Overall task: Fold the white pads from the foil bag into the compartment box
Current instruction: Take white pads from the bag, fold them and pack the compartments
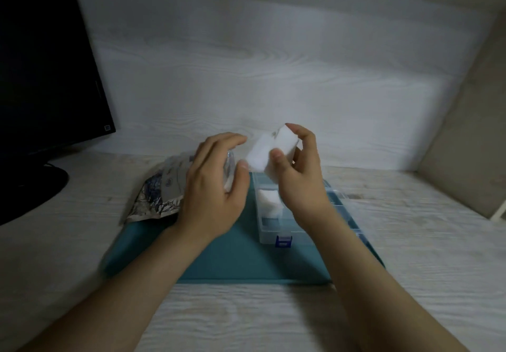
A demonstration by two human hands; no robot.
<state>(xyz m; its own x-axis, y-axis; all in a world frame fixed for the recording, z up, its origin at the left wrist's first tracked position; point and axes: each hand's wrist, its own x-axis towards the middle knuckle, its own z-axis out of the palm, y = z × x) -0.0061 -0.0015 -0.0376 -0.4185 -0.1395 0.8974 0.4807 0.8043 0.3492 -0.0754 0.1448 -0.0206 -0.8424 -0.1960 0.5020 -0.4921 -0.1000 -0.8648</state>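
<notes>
White pad (260, 154) pinched in the right hand (298, 187) over the compartment box (273, 232), one stowed pad (269, 203) inside, visible slots unfilled; left hand (210, 187) curves at the foil bag (164, 187), grip unclear.

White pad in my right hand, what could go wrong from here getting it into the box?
1. The right hand pinches the white pad by thumb and fingertips above the compartment box; it might slip and land unfolded across the dividers.
2. One compartment already holds another pad; doubling up there may overfill it.
</notes>
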